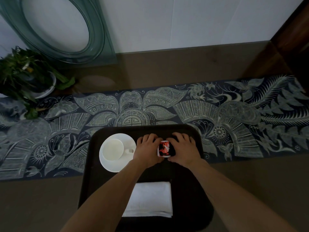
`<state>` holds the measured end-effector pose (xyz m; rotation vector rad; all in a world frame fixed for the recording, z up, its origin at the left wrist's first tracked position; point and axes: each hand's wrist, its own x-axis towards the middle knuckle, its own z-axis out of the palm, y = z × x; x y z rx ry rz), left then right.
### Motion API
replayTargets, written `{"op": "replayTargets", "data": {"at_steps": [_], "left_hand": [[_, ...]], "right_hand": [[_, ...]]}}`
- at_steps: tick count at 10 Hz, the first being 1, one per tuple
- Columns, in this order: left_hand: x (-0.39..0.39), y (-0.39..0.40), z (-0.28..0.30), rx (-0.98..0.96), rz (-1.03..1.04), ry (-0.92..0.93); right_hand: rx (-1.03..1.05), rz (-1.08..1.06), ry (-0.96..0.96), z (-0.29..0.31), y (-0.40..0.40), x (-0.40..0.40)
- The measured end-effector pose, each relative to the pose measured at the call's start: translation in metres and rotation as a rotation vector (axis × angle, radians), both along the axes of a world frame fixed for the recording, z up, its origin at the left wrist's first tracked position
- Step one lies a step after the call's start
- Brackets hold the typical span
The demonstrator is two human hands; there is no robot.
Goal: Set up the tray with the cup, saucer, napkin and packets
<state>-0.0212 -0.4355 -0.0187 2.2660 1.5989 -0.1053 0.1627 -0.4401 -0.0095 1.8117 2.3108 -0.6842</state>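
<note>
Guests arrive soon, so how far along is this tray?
Nearly done. The cup sits on its saucer and the napkin lies folded on the tray. Both hands, left and right, are arranging the packets; only that remains.

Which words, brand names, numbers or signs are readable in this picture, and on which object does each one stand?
No text can be read.
Small red, black and white packet between the left hand and right hand: white marking on red, too blurred to read.
Dark blue patterned table runner: a round emblem-like motif, ornament only, no readable words.
White cup, white saucer, folded white napkin, black tray: no text.
</note>
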Motion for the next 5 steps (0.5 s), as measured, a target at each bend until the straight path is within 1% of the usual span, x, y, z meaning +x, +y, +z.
{"op": "replayTargets", "data": {"at_steps": [2, 3, 5], "left_hand": [[0.005, -0.002, 0.006, -0.042, 0.022, 0.006], [0.005, -0.006, 0.013, -0.047, 0.046, 0.004], [0.004, -0.026, 0.028, -0.046, 0.132, -0.07]], "right_hand": [[-0.056, -0.016, -0.025, 0.006, 0.002, -0.003], [-0.043, -0.035, -0.018, 0.012, 0.0, -0.004], [0.023, 0.009, -0.041, 0.02, -0.012, 0.006]]}}
